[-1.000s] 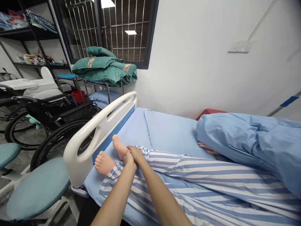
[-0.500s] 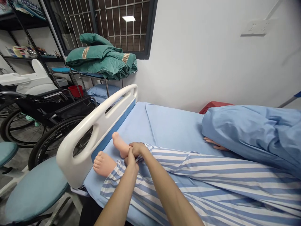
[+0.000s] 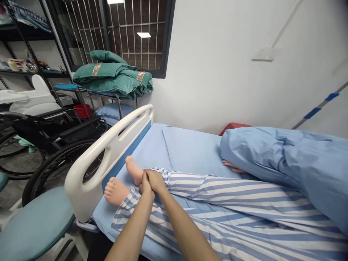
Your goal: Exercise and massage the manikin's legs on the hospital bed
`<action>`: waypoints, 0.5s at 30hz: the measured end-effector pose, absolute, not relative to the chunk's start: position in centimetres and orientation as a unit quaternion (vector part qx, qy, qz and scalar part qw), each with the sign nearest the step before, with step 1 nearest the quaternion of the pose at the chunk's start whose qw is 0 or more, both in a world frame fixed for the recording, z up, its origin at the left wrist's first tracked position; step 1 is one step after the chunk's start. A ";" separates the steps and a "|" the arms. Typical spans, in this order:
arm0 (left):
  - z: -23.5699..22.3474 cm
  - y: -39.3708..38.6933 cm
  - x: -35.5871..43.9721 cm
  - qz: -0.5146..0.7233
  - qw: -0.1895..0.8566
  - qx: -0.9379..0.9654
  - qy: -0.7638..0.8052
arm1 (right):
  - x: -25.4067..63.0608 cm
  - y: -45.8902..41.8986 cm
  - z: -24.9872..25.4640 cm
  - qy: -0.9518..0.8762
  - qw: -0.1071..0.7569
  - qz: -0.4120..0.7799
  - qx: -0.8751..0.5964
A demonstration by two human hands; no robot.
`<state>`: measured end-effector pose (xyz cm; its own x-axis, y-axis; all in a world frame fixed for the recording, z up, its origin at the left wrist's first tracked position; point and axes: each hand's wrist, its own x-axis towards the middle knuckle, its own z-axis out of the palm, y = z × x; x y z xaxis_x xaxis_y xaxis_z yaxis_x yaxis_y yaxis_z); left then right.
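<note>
A care manikin lies on the bed in blue-and-white striped trousers [image 3: 217,188]. Both my hands are closed around its far ankle, at the trouser cuff. My left hand [image 3: 146,188] wraps the ankle on the near side, and my right hand [image 3: 154,179] lies over the top, pressed against the left one. Past my fingers the far foot [image 3: 133,169] points up toward the footboard. Nearer to me the other foot [image 3: 116,192] sticks out of its cuff, untouched. My hands hide the ankle itself and part of the cuff.
A white footboard [image 3: 108,145] closes the bed's left end. Bunched blue bedding [image 3: 277,159] covers the manikin's upper part, a manikin hand [image 3: 234,167] showing beneath. Left of the bed stand a wheelchair [image 3: 58,141], a teal stool [image 3: 38,221] and a rack with green bedding [image 3: 114,78].
The view has turned slightly to the right and up, so everything sits further left and lower. Both hands keep their hold on the far ankle, with little visible movement on the bed.
</note>
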<state>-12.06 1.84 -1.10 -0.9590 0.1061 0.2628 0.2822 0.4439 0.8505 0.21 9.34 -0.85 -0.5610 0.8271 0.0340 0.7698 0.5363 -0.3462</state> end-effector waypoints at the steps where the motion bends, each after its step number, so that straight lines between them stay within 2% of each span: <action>1: -0.9 1.8 -12.0 -0.522 0.090 -0.121 -0.840 | 0.2 9.4 -0.8 -0.872 0.091 0.149 -0.458; 7: -0.3 1.5 -11.7 -0.574 0.116 -0.126 -0.801 | -0.3 10.8 -0.4 -0.880 0.032 0.159 -0.446; 15: -1.1 1.9 -12.4 -0.425 0.092 -0.100 -0.895 | -0.9 14.1 -1.0 -0.891 -0.061 0.198 -0.404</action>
<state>-12.41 1.94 -1.11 -0.9630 0.1015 0.2497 0.2577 0.6182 0.7426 -0.86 14.05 -0.96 -0.6656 0.6965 -0.2683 0.7445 0.5943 -0.3041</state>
